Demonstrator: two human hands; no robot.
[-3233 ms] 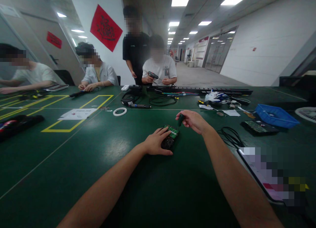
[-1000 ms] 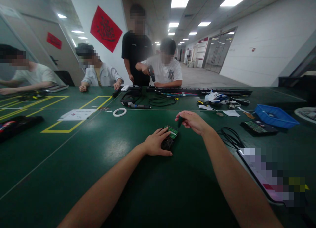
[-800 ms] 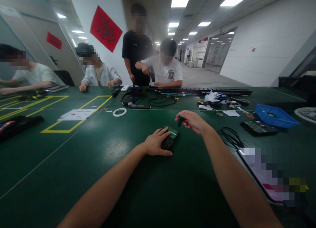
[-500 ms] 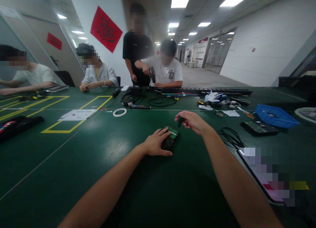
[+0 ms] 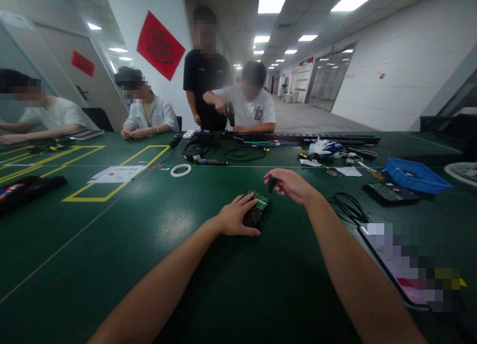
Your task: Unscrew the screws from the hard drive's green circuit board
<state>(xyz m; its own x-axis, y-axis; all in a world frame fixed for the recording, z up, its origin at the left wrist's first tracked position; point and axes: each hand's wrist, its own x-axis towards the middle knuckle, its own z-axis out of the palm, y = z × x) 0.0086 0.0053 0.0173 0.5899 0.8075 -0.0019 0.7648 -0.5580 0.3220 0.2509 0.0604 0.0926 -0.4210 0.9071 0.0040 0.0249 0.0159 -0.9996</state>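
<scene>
A black device with a green circuit board (image 5: 262, 201) on top, much like a hard drive, lies on the green table in front of me. My left hand (image 5: 238, 215) holds it down, fingers across the board and thumb along its near edge, covering its left part. Above the board's right edge, my right hand (image 5: 288, 184) pinches the dark handle of a small screwdriver (image 5: 272, 184), which stands nearly upright. The screwdriver's tip is too small to make out, so I cannot tell whether it touches the board.
At right lie a similar board device (image 5: 391, 192), a blue tray (image 5: 417, 175), a black cable (image 5: 346, 207) and a tablet-like screen (image 5: 395, 269). A white tape roll (image 5: 181, 170) and papers (image 5: 117, 174) lie left. Across the table, a person holds a power drill (image 5: 230, 114).
My hands, the device and the screwdriver keep almost the same place. Across the table, the standing person has shifted slightly to the left.
</scene>
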